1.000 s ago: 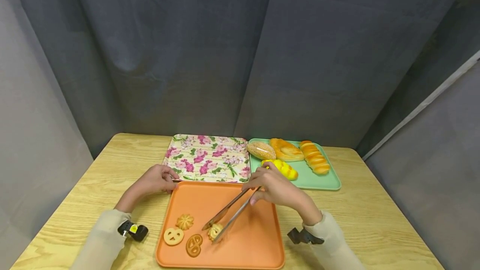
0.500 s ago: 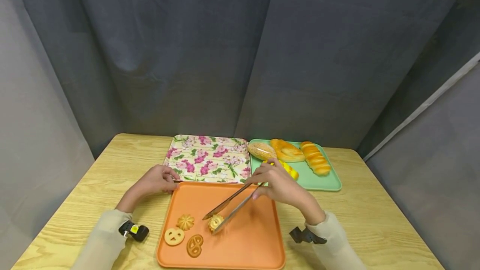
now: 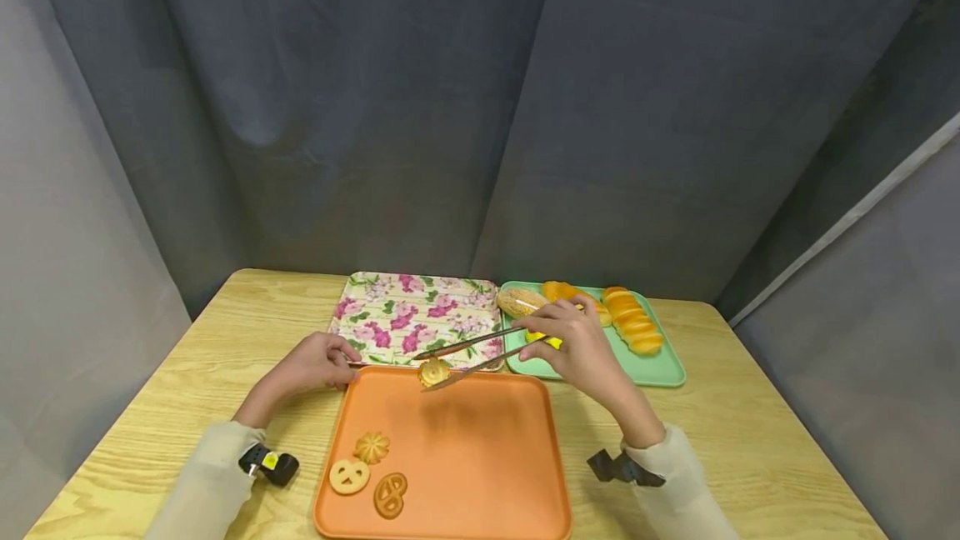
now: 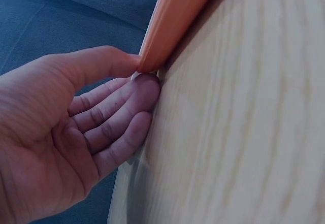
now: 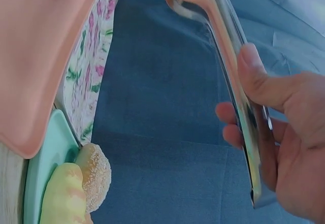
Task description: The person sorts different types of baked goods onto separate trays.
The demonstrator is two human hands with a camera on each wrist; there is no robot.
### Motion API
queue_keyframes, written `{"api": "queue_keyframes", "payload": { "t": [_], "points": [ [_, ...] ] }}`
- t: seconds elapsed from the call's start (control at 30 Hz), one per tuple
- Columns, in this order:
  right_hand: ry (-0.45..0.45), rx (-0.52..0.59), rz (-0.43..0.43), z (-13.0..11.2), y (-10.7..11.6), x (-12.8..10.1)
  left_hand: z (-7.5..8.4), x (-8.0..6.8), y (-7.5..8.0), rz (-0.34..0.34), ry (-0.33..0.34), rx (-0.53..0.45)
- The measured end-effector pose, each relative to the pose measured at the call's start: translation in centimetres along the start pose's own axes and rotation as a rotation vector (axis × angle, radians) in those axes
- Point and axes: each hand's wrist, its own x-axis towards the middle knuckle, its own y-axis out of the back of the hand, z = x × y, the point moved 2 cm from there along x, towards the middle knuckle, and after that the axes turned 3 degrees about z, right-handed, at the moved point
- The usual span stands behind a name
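My right hand (image 3: 573,346) grips metal tongs (image 5: 238,82) in the head and right wrist views. Between the tong tips is a round, swirled butter cookie (image 3: 433,372), raised above the far edge of the orange tray (image 3: 480,457). My left hand (image 3: 318,361) is at that tray's far left corner. In the left wrist view its thumb and curled fingers (image 4: 144,89) lie on either side of the corner. On the orange tray sit a flower-shaped cookie (image 3: 372,447), a round cookie with cut-out holes (image 3: 348,477) and a brown pretzel cookie (image 3: 390,496).
A floral tray (image 3: 420,315) lies behind the orange one. Beside it on the right, a green tray (image 3: 660,373) carries a sesame bun (image 3: 519,302), a striped loaf (image 3: 633,322), a golden pastry (image 3: 558,291) and a yellow bread (image 5: 65,196). Grey curtains surround the wooden table (image 3: 750,440).
My right hand has lifted the swirled cookie with the tongs off the orange tray, and moved it away from me towards the floral tray. My left hand stays at the corner.
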Motion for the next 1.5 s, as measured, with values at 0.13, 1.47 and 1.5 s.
{"api": "queue_keyframes", "payload": {
  "t": [0.13,1.47,1.5],
  "points": [
    [-0.045,-0.018,0.113,0.5,-0.1,0.2,0.2,-0.1,0.0,0.0,-0.011,-0.008],
    [-0.103,-0.533,0.18,3.9,-5.4,0.0,-0.2,0.0,0.0,0.013,0.0,0.038],
    [-0.104,-0.551,0.17,4.0,-5.7,-0.1,-0.2,0.0,0.0,0.013,0.002,0.035]
  ]
}}
